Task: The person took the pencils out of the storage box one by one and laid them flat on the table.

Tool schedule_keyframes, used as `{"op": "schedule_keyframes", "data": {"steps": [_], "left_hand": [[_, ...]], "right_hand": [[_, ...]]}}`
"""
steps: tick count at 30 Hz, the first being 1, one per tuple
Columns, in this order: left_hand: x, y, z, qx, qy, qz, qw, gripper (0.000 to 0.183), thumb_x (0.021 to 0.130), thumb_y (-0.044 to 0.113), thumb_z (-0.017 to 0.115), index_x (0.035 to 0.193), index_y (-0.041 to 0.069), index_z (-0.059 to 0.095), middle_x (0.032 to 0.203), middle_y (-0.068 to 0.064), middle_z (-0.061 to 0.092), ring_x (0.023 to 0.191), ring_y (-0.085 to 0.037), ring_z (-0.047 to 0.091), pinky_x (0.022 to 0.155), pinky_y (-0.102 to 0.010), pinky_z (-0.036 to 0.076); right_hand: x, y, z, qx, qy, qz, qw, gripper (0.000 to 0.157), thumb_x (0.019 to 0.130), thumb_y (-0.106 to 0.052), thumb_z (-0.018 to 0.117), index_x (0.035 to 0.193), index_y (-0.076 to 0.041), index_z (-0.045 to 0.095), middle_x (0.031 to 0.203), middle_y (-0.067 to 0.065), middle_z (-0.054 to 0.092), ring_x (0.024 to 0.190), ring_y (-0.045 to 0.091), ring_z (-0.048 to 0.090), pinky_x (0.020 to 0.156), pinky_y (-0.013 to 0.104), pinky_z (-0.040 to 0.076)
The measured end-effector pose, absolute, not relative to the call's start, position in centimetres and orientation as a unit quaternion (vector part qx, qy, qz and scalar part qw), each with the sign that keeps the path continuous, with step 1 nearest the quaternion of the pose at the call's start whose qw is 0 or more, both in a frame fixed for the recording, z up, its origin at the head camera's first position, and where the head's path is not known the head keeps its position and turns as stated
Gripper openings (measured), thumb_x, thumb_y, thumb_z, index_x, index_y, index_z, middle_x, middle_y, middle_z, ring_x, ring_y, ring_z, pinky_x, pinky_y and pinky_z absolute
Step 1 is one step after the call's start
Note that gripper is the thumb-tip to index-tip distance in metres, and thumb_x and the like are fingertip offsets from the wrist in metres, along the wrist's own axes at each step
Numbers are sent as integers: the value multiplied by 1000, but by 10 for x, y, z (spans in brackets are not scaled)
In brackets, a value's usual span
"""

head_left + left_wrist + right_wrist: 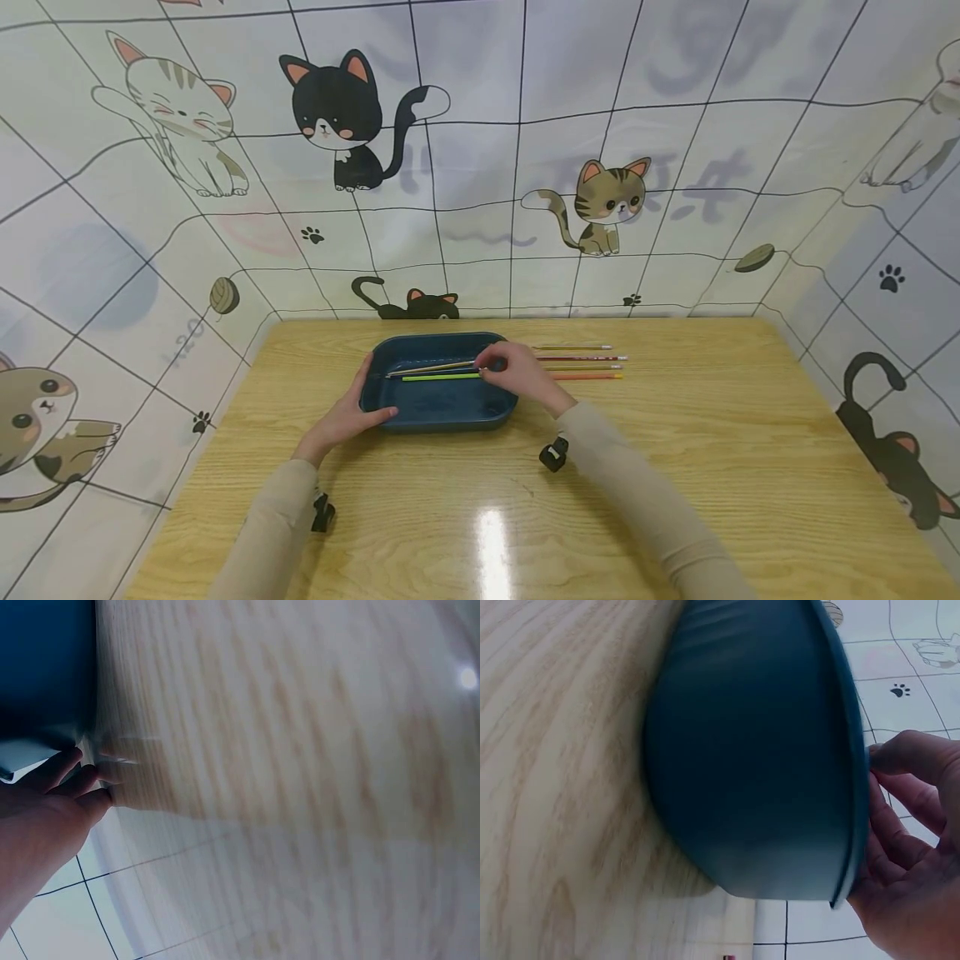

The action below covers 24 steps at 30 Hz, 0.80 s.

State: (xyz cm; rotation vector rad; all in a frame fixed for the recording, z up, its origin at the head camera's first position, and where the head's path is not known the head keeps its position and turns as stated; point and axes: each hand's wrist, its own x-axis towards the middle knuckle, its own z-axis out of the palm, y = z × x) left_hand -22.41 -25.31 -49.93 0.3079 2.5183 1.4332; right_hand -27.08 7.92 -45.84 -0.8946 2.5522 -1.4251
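A dark blue rectangular dish (442, 408) stands on the table. My left hand (347, 421) holds its left end, thumb at the near corner and fingers along the outer wall; the left wrist view shows fingertips by that wall. Inside lie a green pencil (438, 377), a dark pencil partly covered by its neighbours, and a gold-coloured pencil (431, 367). Over the right rim, my right hand (517, 372) has thumb and forefinger together at the gold-coloured pencil's right end and appears to pinch it. The right wrist view hides the fingertips' contact behind the dish wall (757, 765).
Right of the dish, several pencils lie side by side on the wooden table (720, 450), among them a red pencil (592, 358) and an orange pencil (588, 377). A cat-printed cloth (480, 167) hangs behind and at both sides of the table.
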Motion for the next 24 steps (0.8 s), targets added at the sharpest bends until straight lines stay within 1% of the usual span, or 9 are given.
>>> {"op": "schedule_keyframes", "data": {"steps": [3, 12, 19, 24], "left_hand": [[-224, -253, -499, 107, 857, 491, 114, 108, 87, 29, 73, 156, 23, -9, 160, -12, -9, 143, -40, -3, 108, -64, 10], [-224, -252, -498, 105, 859, 488, 112, 108, 87, 29, 73, 156, 22, -9, 160, -13, -9, 143, -41, -3, 108, -64, 10], [-223, -252, -495, 104, 863, 481, 110, 108, 86, 30, 74, 156, 19, -8, 160, -14, -8, 143, -41, -2, 108, -63, 11], [-223, -252, -496, 104, 863, 481, 113, 108, 87, 30, 73, 156, 19, -9, 160, -15, -8, 143, -42, -1, 108, -64, 13]], "right_hand": [[-272, 74, -461, -299, 836, -458, 44, 14, 89, -3, 65, 102, -3, 71, 100, 6, 66, 85, 18, 58, 70, 31, 48], [-282, 58, -464, -300, 856, -416, 62, 16, 89, -4, 66, 104, 0, 70, 99, 5, 64, 91, 19, 60, 79, 32, 49], [-288, 46, -464, -294, 867, -390, 104, 18, 90, -4, 65, 107, 1, 69, 99, 6, 66, 90, 19, 61, 79, 31, 49], [-292, 38, -468, -279, 878, -373, 107, 20, 88, -3, 68, 107, 0, 67, 98, 8, 68, 91, 20, 62, 79, 31, 50]]}}
